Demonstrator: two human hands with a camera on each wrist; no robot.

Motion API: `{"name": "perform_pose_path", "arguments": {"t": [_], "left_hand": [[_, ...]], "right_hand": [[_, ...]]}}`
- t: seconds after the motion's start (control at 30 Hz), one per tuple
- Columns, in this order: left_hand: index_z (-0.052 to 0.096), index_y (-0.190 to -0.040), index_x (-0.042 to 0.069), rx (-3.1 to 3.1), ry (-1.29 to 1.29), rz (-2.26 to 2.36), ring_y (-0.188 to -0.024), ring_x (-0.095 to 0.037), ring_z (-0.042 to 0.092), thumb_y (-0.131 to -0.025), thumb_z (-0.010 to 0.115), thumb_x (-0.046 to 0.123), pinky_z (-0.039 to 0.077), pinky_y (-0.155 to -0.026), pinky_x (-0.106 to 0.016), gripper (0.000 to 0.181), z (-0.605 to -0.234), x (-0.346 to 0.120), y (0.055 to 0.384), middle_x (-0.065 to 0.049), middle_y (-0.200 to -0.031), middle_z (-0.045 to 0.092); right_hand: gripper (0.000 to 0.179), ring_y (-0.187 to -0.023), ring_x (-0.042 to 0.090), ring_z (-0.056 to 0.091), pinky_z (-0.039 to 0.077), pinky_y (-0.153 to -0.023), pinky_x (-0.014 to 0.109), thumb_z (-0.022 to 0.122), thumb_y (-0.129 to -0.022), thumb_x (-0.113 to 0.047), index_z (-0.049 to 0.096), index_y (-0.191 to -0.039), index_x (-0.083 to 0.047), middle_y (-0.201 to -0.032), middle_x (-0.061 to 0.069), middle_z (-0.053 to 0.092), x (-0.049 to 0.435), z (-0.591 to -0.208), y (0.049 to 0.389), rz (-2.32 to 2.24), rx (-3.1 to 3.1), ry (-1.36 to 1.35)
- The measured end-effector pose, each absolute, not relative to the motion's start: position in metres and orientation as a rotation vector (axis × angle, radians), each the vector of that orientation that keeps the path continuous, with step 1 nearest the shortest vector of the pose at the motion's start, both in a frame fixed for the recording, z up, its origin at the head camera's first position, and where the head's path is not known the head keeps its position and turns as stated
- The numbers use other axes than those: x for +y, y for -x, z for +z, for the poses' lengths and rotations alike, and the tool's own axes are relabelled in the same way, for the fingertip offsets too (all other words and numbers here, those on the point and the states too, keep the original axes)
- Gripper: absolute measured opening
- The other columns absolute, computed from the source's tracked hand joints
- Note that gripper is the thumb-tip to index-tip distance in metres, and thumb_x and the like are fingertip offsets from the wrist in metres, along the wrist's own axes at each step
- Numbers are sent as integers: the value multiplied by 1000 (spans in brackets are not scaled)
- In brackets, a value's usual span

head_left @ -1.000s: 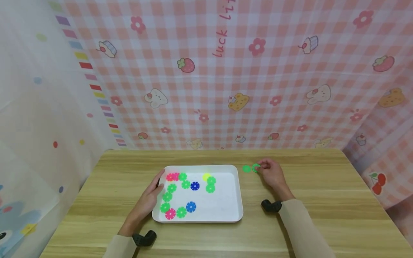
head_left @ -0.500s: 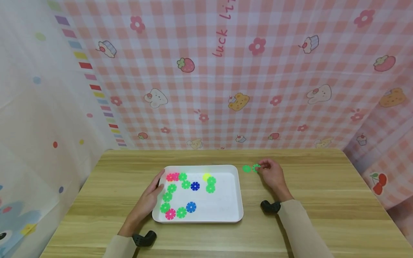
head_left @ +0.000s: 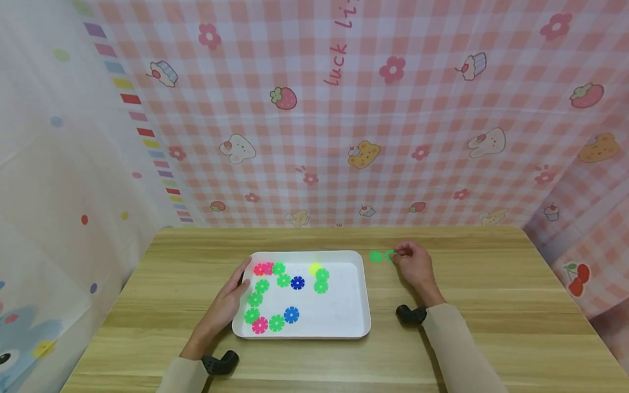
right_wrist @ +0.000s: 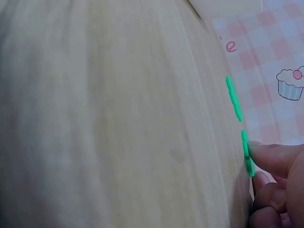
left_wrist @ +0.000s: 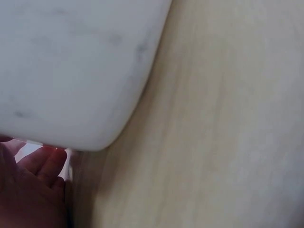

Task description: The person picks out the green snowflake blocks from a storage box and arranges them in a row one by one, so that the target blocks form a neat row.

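My left hand (head_left: pixel 223 305) grips the left side of a white tray (head_left: pixel 339 311), thumb over the rim. In the left wrist view its fingers (left_wrist: pixel 50 166) curl at the edge of the tray (left_wrist: pixel 71 85). My right hand (head_left: pixel 415 267) is beyond the tray's right end, pinching a green snowflake disc (head_left: pixel 389 256) by its edge, close over the table. The right wrist view shows the thumb (right_wrist: pixel 273 156) against that green disc (right_wrist: pixel 245 142), partly hidden by the fingers. A second green snowflake disc (head_left: pixel 375 256) lies just left of it.
In the tray, several green discs (head_left: pixel 255 299) curve along the left side with pink discs (head_left: pixel 260 326) and blue discs (head_left: pixel 297 283). A yellow disc (head_left: pixel 314 269) lies by two green ones. A checked cloth (head_left: pixel 314 136) hangs behind the wooden table (head_left: pixel 314 365).
My right forearm has shifted very slightly left, while the fingers stay at the same green disc. The left hand and the discs in the tray look unmoved.
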State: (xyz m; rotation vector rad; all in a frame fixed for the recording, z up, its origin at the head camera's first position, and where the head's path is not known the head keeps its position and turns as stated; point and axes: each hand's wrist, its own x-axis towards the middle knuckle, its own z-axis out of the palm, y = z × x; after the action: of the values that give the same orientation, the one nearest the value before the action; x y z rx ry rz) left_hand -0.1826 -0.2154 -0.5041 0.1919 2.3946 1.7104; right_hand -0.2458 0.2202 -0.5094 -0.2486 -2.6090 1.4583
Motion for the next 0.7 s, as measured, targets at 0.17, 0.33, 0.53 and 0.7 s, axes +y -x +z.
{"name": "perform_pose_path", "arguments": {"t": [0.17,0.33,0.53,0.7], "left_hand": [[13,-160,23,2394,-208,1717,-154,-25,-2,-109,27,19,-1,-123,-53,53,-503,-217,182,-4,-167,6],[13,-160,22,2395,-212,1718,-154,-25,-2,-109,27,18,-1,-123,-53,53,-502,-216,182,-4,-167,5],[13,-160,21,2393,-207,1721,-154,-25,-2,-109,27,18,-1,-123,-53,53,-502,-216,182,-4,-167,5],[13,-160,22,2390,-203,1721,-154,-24,-2,-109,27,18,-1,-123,-53,53,-503,-216,183,-4,-167,5]], "right_hand": [[18,-93,27,59,46,-79,30,70,-91,-11,64,-103,1,-99,15,65,219,-509,246,1458,-2612,250],[20,-93,26,58,45,-80,31,69,-91,-12,64,-106,1,-100,14,64,222,-507,246,1476,-2626,251],[21,-94,24,56,45,-79,31,66,-93,-11,62,-110,1,-102,13,62,223,-503,247,1543,-2631,267],[23,-93,22,54,45,-77,27,63,-94,-10,62,-114,0,-104,12,61,223,-499,247,1603,-2612,308]]}}
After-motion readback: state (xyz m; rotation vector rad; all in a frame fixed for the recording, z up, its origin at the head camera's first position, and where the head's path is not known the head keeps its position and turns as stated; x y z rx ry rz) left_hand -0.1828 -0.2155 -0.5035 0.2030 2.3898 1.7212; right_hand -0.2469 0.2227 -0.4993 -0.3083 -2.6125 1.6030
